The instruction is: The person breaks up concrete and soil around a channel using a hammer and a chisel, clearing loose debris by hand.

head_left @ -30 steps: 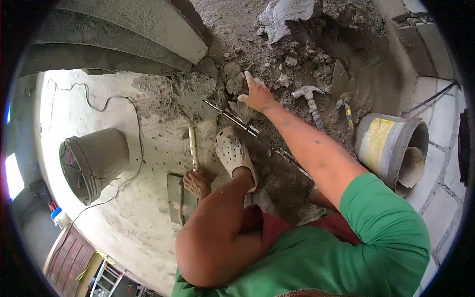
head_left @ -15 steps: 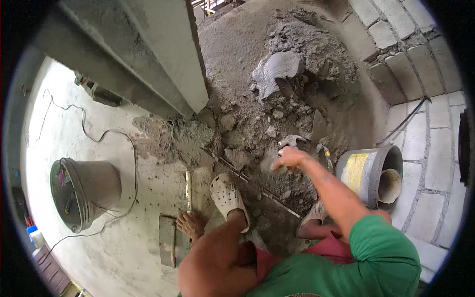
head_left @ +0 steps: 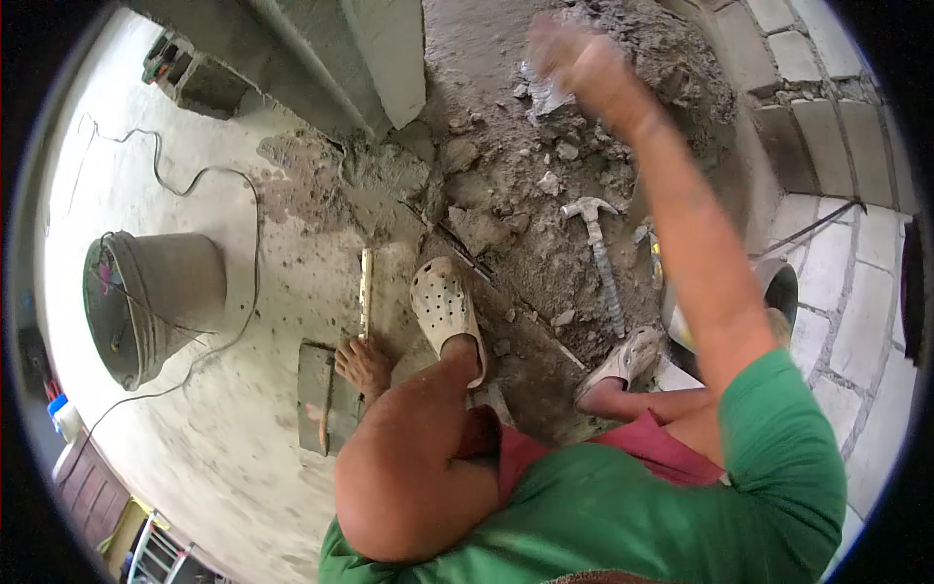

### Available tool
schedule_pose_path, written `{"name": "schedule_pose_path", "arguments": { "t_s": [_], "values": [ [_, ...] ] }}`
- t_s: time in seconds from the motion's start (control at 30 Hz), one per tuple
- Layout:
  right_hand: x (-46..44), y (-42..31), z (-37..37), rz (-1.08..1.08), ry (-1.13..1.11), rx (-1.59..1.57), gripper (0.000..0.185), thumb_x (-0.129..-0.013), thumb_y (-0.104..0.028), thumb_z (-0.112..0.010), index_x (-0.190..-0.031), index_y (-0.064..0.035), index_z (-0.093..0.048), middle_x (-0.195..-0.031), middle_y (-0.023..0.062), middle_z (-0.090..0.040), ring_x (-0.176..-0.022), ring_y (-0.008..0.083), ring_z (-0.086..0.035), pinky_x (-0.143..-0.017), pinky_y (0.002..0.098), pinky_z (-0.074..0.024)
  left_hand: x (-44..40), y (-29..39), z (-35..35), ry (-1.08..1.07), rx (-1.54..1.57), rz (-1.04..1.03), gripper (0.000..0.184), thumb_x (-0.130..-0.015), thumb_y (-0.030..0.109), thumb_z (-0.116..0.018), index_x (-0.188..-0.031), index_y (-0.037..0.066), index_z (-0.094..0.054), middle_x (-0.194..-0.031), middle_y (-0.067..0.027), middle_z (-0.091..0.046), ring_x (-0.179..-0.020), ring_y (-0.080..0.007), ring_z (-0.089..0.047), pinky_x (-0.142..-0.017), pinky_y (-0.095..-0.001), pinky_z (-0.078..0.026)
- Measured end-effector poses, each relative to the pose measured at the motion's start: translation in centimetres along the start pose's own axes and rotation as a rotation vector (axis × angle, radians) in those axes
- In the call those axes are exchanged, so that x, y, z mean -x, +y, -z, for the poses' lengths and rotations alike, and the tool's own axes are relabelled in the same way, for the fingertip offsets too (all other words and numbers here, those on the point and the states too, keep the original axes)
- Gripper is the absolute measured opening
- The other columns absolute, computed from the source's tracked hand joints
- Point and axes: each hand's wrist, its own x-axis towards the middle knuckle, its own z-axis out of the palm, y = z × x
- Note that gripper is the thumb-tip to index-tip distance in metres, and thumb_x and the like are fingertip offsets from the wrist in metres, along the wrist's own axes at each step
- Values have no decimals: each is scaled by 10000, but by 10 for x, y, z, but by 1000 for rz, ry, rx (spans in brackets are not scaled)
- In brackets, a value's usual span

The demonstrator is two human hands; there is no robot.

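Right hand (head_left: 587, 66) moved outward — rubbly ground (head_left: 553, 268), block wall (head_left: 866, 302).

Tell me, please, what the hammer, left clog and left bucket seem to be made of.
Hammer: probably a dull steel head, given its thin claw; wrapping hides the handle's core.
Left clog: probably matte foam or rubber, given its round holes.
Left bucket: likely dull plastic, given its ribbed rim.

I find the floor (head_left: 292, 292) before me spotted, bearing a bucket (head_left: 180, 282), a dark cable (head_left: 258, 219), and rubble (head_left: 547, 238) under a hammer (head_left: 601, 261).
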Motion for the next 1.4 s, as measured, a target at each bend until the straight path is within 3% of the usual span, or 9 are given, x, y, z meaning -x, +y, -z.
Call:
{"name": "schedule_pose_path", "arguments": {
  "t_s": [0.1, 0.37, 0.67, 0.77, 0.87, 1.07, 1.17, 1.27, 1.4],
  "values": [
    [80, 49, -143, -391, -485, 300, 955, -791, -443, -761, -1523, -63, -281, -1384, 288, -484, -1231, 386, -532, -1022, 464, -439, -27, 7, 4, 46, -22, -29, 416, -850, 334, -641, -1144, 42, -612, -1127, -152, -611, -1132, -316, -543, -969, -459, -393],
    [159, 61, -255, -549, -375, 275, 948, -744, -390, -816, -1465, -5, -335, -1421, 298, -413, -1275, 470, -439, -1029, 495, -436, -134, 50, 23, 164, -162, -195, 407, -850, 322, -641, -1145, 43, -610, -1143, -152, -600, -1133, -324, -537, -968, -465, -389],
    [138, 52, -139, -768, -868, 116, 770, -619, -301, -873, -1249, 35, -584, -1192, 220, -633, -1063, 340, -627, -919, 435, -497, -206, 95, 38, 275, -227, -299, 397, -850, 308, -640, -1145, 45, -608, -1161, -153, -588, -1135, -333, -530, -968, -473, -384],
    [50, 43, -35, -610, -819, 240, 607, -635, -271, -857, -1142, -9, -649, -1000, 145, -697, -856, 235, -677, -830, 346, -561, -213, 101, 39, 292, -213, -282, 392, -852, 305, -639, -1143, 45, -607, -1155, -150, -585, -1125, -331, -528, -960, -469, -383],
    [-6, 14, 65, -10, -351, -395, 206, -834, -115, -670, -1021, -36, -709, -970, 131, -728, -890, 206, -693, -789, 341, -560, -206, 84, 35, 262, -242, -278, 386, -854, 304, -638, -1139, 46, -607, -1142, -147, -583, -1110, -325, -526, -949, -463, -382],
    [-78, 0, 73, 260, 265, -169, 342, -943, -318, -627, -1074, -12, -549, -928, 100, -621, -738, 180, -600, -631, 291, -531, -209, 91, 36, 259, -239, -280, 374, -859, 301, -635, -1132, 47, -606, -1116, -139, -578, -1081, -314, -523, -927, -451, -381],
    [-48, 49, -64, -234, -164, 258, 534, -823, -331, -727, -1303, -152, -575, -1273, 105, -625, -975, 262, -666, -909, 352, -550, -211, 91, 36, 258, -235, -282, 368, -862, 299, -633, -1128, 47, -606, -1103, -136, -576, -1067, -309, -521, -916, -446, -380],
    [-15, 84, -178, -1, -322, 498, 620, -827, -176, -613, -1425, -102, -469, -1427, 136, -494, -1255, 326, -508, -1040, 420, -450, -212, 91, 37, 248, -245, -291, 362, -864, 298, -632, -1125, 48, -605, -1091, -132, -574, -1052, -303, -519, -905, -440, -379],
    [13, 106, -246, 107, -406, 616, 578, -805, -128, -612, -1373, -97, -511, -1382, 137, -479, -1191, 384, -479, -947, 541, -467, -214, 90, 38, 235, -253, -295, 354, -867, 296, -630, -1120, 48, -605, -1074, -127, -570, -1033, -296, -517, -891, -432, -378]
  ]
}}
